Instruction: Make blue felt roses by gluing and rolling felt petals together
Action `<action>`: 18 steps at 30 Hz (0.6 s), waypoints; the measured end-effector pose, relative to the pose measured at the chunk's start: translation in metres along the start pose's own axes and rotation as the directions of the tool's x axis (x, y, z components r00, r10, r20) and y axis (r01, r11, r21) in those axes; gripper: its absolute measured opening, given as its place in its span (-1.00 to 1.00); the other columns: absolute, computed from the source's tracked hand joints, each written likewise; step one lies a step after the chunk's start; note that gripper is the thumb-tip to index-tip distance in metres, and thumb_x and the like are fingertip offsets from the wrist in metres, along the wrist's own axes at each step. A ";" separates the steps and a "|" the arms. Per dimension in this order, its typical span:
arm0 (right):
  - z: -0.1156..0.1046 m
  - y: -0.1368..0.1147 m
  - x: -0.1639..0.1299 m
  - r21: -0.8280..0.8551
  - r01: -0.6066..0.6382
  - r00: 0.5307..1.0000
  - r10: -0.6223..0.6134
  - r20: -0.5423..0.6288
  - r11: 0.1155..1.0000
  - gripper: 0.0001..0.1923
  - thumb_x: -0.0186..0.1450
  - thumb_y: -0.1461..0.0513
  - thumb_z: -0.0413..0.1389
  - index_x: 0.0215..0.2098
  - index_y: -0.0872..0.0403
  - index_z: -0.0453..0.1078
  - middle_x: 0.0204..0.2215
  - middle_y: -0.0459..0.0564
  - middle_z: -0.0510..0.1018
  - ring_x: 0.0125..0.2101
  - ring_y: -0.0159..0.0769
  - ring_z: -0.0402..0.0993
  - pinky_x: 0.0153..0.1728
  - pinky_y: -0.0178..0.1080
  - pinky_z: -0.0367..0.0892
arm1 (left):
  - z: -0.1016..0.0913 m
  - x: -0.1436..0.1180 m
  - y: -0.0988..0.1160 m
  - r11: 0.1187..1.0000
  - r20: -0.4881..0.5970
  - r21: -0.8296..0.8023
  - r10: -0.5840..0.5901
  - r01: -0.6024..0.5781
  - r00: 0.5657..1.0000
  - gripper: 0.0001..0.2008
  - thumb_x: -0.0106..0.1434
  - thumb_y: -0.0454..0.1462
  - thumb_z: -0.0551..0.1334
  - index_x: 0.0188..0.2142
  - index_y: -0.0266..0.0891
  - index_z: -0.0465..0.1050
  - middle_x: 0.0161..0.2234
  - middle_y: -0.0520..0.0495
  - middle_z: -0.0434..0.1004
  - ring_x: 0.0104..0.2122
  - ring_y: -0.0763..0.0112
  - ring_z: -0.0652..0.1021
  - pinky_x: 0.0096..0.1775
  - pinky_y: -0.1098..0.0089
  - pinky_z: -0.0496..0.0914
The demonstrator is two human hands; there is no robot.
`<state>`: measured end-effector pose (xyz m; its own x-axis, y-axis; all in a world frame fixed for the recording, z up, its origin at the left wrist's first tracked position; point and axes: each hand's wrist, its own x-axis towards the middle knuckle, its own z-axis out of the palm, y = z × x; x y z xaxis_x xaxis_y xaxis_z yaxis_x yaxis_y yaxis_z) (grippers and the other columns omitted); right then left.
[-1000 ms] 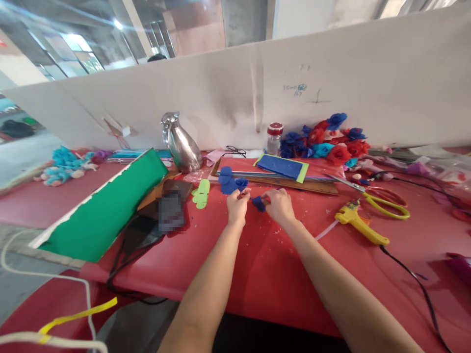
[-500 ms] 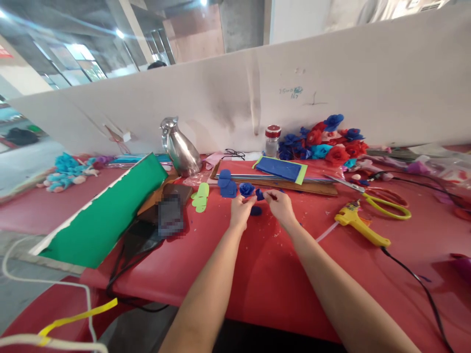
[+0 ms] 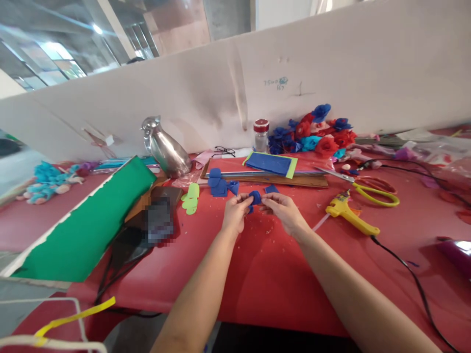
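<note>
My left hand is closed in a pinch on a small, rounded blue paper petal. My right hand meets it from the other side, thumb and forefinger pinched at the petal's right edge. A bit of blue shows just below the petal, partly hidden by the fingers. Beyond my left hand lie flat blue paper petals and a folded blue piece. Another flat blue piece rests behind my right hand. Light green paper petals are off to the left.
To the right lie a yellow glue gun with its cord and yellow-handled scissors. Behind stand a steel jug, a red-lidded jar and a heap of paper flowers. A green sheet and a dark pouch are at left.
The blue rose seen in my left hand before no longer shows there; a rounded blue petal is between my hands now. The view has shifted, so the table things sit farther left.
</note>
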<state>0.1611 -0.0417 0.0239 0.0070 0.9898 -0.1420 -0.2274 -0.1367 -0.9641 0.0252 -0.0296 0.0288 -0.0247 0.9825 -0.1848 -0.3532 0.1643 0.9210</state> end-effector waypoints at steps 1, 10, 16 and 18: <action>0.000 0.000 0.001 0.002 -0.003 1.000 0.003 -0.004 1.000 -0.73 -0.07 0.12 0.29 -0.44 0.09 0.46 -0.57 -0.08 0.56 -0.53 -0.37 0.49 -0.44 -0.30 0.38 | 0.000 -0.001 0.001 1.000 0.012 0.003 -0.002 0.002 1.000 -0.68 -0.22 -0.19 0.45 -0.53 -0.28 0.39 -0.70 0.18 0.21 -0.73 0.74 0.07 -0.61 0.51 -0.06; 0.002 -0.004 -0.002 0.078 -0.104 0.993 0.107 -0.038 0.992 -0.88 -0.03 0.19 0.23 -0.55 0.09 0.44 -0.64 -0.09 0.55 -0.60 -0.43 0.45 -0.52 -0.37 0.32 | 0.000 -0.002 0.000 0.999 0.067 0.035 -0.009 0.006 0.998 -0.68 -0.24 -0.19 0.45 -0.52 -0.29 0.44 -0.69 0.16 0.25 -0.71 0.72 0.08 -0.59 0.48 -0.09; 0.001 -0.008 -0.005 0.099 -0.151 0.989 0.149 0.021 0.984 -0.86 -0.05 0.19 0.24 -0.55 0.10 0.46 -0.63 -0.03 0.56 -0.59 -0.40 0.46 -0.53 -0.37 0.31 | -0.001 -0.002 0.002 0.999 0.084 0.031 -0.035 0.033 0.996 -0.67 -0.27 -0.21 0.47 -0.49 -0.31 0.48 -0.64 0.11 0.34 -0.69 0.71 0.13 -0.57 0.48 -0.07; 0.000 -0.009 -0.005 0.101 -0.154 0.988 0.153 0.025 0.983 -0.83 -0.08 0.18 0.27 -0.55 0.10 0.46 -0.61 -0.02 0.57 -0.57 -0.40 0.47 -0.52 -0.37 0.31 | -0.001 -0.002 0.002 0.998 0.092 0.028 -0.050 0.048 0.994 -0.68 -0.26 -0.22 0.46 -0.48 -0.32 0.48 -0.62 0.08 0.38 -0.68 0.71 0.15 -0.56 0.49 -0.06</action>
<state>0.1630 -0.0455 0.0332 -0.0522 0.9580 -0.2818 -0.3234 -0.2832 -0.9029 0.0236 -0.0318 0.0308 0.0795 0.9770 -0.1981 -0.3273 0.2133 0.9205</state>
